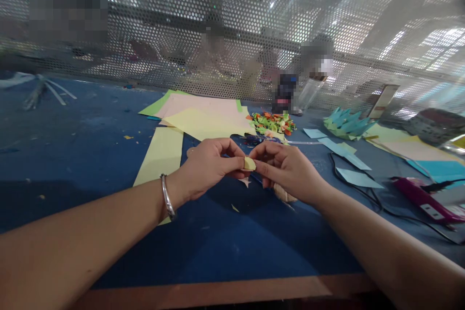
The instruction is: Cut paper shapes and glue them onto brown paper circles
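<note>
Between my two hands, above the blue tabletop, is a small piece of yellow paper [249, 163]. My left hand [214, 164], with a silver bangle on its wrist, pinches the paper from the left between thumb and fingers. From the right, my right hand [285, 167] pinches the same piece at its other edge. Just behind the hands lies a dark blue tool [263, 140], partly hidden, its kind unclear. Under my right hand sits a brownish object [284, 193], mostly covered. Small paper scraps [235, 208] lie on the table below.
Yellow, pink and green paper sheets [207, 111] lie behind my left hand. A pile of small colourful paper pieces [274, 123] and a blue-green paper form [347, 123] stand farther back. To the right are blue paper strips [358, 178], a black cable [374, 198] and a magenta power strip [428, 201].
</note>
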A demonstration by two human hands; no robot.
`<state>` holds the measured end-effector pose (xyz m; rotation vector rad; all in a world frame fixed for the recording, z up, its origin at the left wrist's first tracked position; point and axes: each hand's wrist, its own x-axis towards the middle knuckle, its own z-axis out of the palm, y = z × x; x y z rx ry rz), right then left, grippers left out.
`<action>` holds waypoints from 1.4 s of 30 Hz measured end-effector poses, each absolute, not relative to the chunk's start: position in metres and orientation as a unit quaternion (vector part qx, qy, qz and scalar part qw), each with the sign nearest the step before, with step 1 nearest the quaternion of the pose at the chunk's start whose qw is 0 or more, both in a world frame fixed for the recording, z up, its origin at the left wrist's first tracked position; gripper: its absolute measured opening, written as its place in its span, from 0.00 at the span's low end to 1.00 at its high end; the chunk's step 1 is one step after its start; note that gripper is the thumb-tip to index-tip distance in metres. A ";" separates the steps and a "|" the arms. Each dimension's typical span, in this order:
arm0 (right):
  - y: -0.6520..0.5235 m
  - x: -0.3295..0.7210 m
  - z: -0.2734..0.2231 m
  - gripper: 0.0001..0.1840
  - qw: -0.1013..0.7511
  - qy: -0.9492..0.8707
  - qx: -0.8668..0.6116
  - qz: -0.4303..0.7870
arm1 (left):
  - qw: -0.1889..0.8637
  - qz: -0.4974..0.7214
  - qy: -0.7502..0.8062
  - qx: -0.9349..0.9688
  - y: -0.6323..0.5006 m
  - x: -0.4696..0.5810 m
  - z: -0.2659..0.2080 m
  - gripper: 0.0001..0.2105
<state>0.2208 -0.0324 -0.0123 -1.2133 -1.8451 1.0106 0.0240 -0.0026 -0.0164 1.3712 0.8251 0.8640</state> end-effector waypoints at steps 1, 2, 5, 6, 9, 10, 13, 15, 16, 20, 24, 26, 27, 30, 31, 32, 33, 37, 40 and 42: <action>-0.032 0.220 -0.012 0.13 0.348 -0.712 -0.469 0.391 | 0.607 0.377 0.358 0.601 -0.002 0.024 -0.018 0.09; -0.032 0.220 -0.012 0.13 0.348 -0.711 -0.469 0.392 | 0.601 0.380 0.358 0.605 -0.001 0.024 -0.019 0.09; -0.031 0.220 -0.013 0.13 0.351 -0.706 -0.468 0.400 | 0.580 0.392 0.350 0.622 -0.001 0.024 -0.021 0.10; -0.031 0.219 -0.013 0.14 0.351 -0.704 -0.467 0.403 | 0.566 0.393 0.349 0.635 -0.001 0.024 -0.021 0.10; -0.031 0.219 -0.015 0.13 0.353 -0.704 -0.459 0.410 | 0.492 0.387 0.358 0.692 -0.004 0.022 -0.019 0.09; -0.031 0.218 -0.015 0.13 0.353 -0.705 -0.456 0.412 | 0.462 0.384 0.364 0.712 -0.005 0.021 -0.018 0.08; -0.031 0.217 -0.016 0.12 0.350 -0.705 -0.457 0.414 | 0.398 0.373 0.377 0.749 -0.006 0.018 -0.017 0.05; -0.031 0.217 -0.017 0.11 0.350 -0.704 -0.465 0.407 | 0.397 0.364 0.377 0.753 -0.003 0.018 -0.019 0.04; -0.031 0.217 -0.017 0.11 0.352 -0.706 -0.469 0.397 | 0.406 0.362 0.374 0.751 -0.001 0.018 -0.020 0.04; -0.030 0.220 -0.017 0.09 0.369 -0.728 -0.476 0.327 | 0.431 0.366 0.352 0.746 0.005 0.018 -0.024 0.04; -0.031 0.222 -0.017 0.04 0.348 -0.776 -0.482 0.212 | 0.431 0.362 0.336 0.755 0.004 0.019 -0.021 0.05; -0.033 0.221 -0.016 0.03 0.331 -0.799 -0.475 0.161 | 0.441 0.361 0.325 0.755 0.001 0.020 -0.019 0.05; -0.034 0.220 -0.015 0.03 0.326 -0.809 -0.469 0.142 | 0.451 0.362 0.321 0.751 -0.001 0.020 -0.018 0.06; -0.036 0.219 -0.014 0.04 0.317 -0.830 -0.447 0.106 | 0.497 0.364 0.313 0.723 -0.003 0.022 -0.017 0.06; -0.036 0.219 -0.014 0.04 0.315 -0.833 -0.443 0.099 | 0.512 0.363 0.310 0.714 -0.004 0.022 -0.017 0.06; -0.036 0.219 -0.014 0.05 0.314 -0.836 -0.441 0.094 | 0.525 0.362 0.307 0.707 -0.004 0.023 -0.017 0.06; -0.036 0.219 -0.014 0.06 0.314 -0.837 -0.440 0.090 | 0.533 0.359 0.305 0.703 -0.003 0.023 -0.017 0.07; -0.035 0.219 -0.015 0.05 0.317 -0.836 -0.440 0.083 | 0.534 0.347 0.312 0.705 -0.003 0.023 -0.018 0.11; -0.035 0.218 -0.015 0.04 0.317 -0.833 -0.445 0.089 | 0.530 0.343 0.320 0.707 -0.002 0.023 -0.019 0.10; -0.036 0.217 -0.016 0.04 0.322 -0.825 -0.452 0.105 | 0.525 0.352 0.321 0.706 -0.001 0.023 -0.020 0.10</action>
